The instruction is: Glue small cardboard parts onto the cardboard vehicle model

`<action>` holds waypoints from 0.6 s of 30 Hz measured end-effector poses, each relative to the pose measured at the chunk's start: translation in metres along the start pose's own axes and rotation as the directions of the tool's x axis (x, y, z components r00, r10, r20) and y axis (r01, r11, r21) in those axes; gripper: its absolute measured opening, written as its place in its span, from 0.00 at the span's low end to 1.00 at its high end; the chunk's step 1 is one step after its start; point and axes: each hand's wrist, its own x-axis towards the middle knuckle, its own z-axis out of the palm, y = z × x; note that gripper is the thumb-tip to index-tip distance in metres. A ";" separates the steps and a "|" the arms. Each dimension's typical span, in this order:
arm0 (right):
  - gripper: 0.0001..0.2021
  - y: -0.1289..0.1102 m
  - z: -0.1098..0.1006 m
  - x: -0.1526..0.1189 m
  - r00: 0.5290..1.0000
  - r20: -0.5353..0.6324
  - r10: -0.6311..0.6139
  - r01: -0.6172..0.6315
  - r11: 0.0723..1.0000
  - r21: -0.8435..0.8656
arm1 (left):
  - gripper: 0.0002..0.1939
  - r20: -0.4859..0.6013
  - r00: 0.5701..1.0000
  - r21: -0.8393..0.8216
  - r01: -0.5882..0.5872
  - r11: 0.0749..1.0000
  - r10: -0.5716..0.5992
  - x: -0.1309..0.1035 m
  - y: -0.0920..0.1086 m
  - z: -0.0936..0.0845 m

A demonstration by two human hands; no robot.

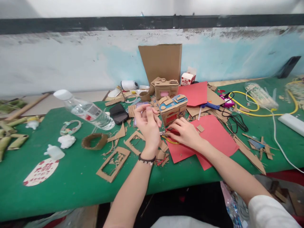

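My left hand (149, 125) is raised over the table with its fingers curled in. Anything between its fingertips is too small or hidden to make out. Beside it, my right hand (185, 133) has its fingers closed over the red-and-yellow-handled pliers (171, 141), whose metal head points left toward my left wrist. Just behind both hands stands a small cardboard model camera (173, 110) with a blue patch on top. A second, plain cardboard model camera (166, 89) is behind that one. Cut cardboard frames (113, 164) and scraps lie left of my left wrist.
Red paper sheets (213, 136) lie under and beyond my right forearm. A blue glue gun (210, 105) rests behind them, near a yellow cable (257, 114). At left are a tilted-looking water bottle (91, 112), a black phone-like device (118, 113) and a cardboard ring (94, 141).
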 end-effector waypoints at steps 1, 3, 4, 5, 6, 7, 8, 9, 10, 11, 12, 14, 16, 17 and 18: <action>0.12 0.000 0.003 0.000 1.000 0.029 -0.007 0.008 1.000 -0.028 | 0.19 0.013 1.000 0.004 0.005 1.000 -0.005 0.000 0.000 0.000; 0.14 0.001 0.007 -0.001 0.997 0.078 -0.020 0.025 0.998 -0.061 | 0.19 0.040 0.999 0.023 0.014 1.000 -0.015 -0.002 0.001 0.001; 0.14 0.001 0.008 -0.001 0.995 0.101 -0.025 0.032 0.997 -0.065 | 0.19 0.056 0.998 0.040 0.012 0.999 -0.014 -0.002 0.001 0.001; 0.14 0.002 0.009 -0.002 0.992 0.124 -0.033 0.041 0.997 -0.063 | 0.20 0.073 0.997 0.061 0.006 0.998 -0.010 -0.003 0.002 0.002; 0.15 0.002 0.009 -0.002 0.989 0.144 -0.040 0.049 0.997 -0.059 | 0.20 0.090 0.996 0.086 -0.004 0.996 -0.004 -0.004 0.002 0.002; 0.15 0.002 0.010 -0.002 0.985 0.163 -0.047 0.057 0.997 -0.056 | 0.21 0.106 0.994 0.110 -0.013 0.994 0.002 -0.004 0.002 0.003; 0.15 0.002 0.010 -0.003 0.982 0.179 -0.053 0.063 0.997 -0.054 | 0.22 0.114 0.993 0.132 -0.019 0.991 0.004 -0.005 0.002 0.003; 0.14 0.002 0.010 -0.003 0.980 0.190 -0.056 0.068 0.996 -0.056 | 0.22 0.116 0.993 0.152 -0.020 0.988 0.003 -0.005 0.002 0.004; 0.14 0.002 0.010 -0.003 0.979 0.197 -0.059 0.072 0.996 -0.058 | 0.22 0.113 0.994 0.169 -0.016 0.985 -0.004 -0.006 0.001 0.004; 0.13 0.002 0.011 -0.003 0.978 0.201 -0.061 0.074 0.996 -0.059 | 0.22 0.109 0.994 0.181 -0.005 0.984 -0.015 -0.006 0.001 0.004; 0.13 0.002 0.011 -0.003 0.978 0.202 -0.062 0.075 0.996 -0.057 | 0.22 0.106 0.994 0.185 0.008 0.983 -0.028 -0.007 0.000 0.004; 0.11 0.003 0.013 -0.002 0.979 0.194 -0.067 0.076 0.996 -0.037 | 0.21 0.112 0.992 0.176 0.036 0.984 -0.056 -0.007 0.000 0.004; 0.11 0.004 0.013 -0.001 0.985 0.159 -0.071 0.070 0.997 0.012 | 0.21 0.124 0.988 0.156 0.067 0.985 -0.087 -0.007 0.000 0.003; 0.11 0.005 0.012 -0.001 0.990 0.124 -0.067 0.061 0.997 0.052 | 0.21 0.126 0.987 0.152 0.080 0.985 -0.100 -0.007 0.001 0.003; 0.10 0.005 0.010 0.000 0.996 0.078 -0.051 0.043 0.994 0.100 | 0.21 0.125 0.986 0.151 0.088 0.985 -0.107 -0.006 0.002 0.002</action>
